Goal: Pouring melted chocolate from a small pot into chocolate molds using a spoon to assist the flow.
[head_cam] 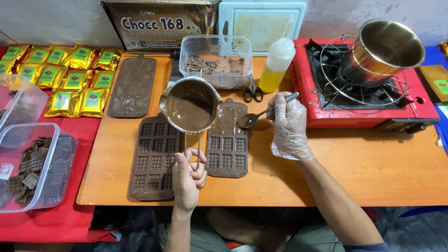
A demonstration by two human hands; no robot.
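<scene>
My left hand [188,178] grips the wire handle of a small metal pot of melted chocolate [191,105], held tilted above two brown bar moulds [154,158]. The right mould [227,147] lies just under the pot's rim. My right hand [289,126], in a clear plastic glove, holds a metal spoon [254,117] whose bowl hovers over the top of the right mould, beside the pot. A third mould [133,86] lies further back on the left of the wooden board [364,172].
A red gas stove [368,109] with a tilted steel pot [382,49] stands at the right. Behind are scissors [252,91], a yellow squeeze bottle [276,65] and a clear tub of chocolate bits [217,58]. Gold packets [70,79] and plastic boxes [32,168] sit left.
</scene>
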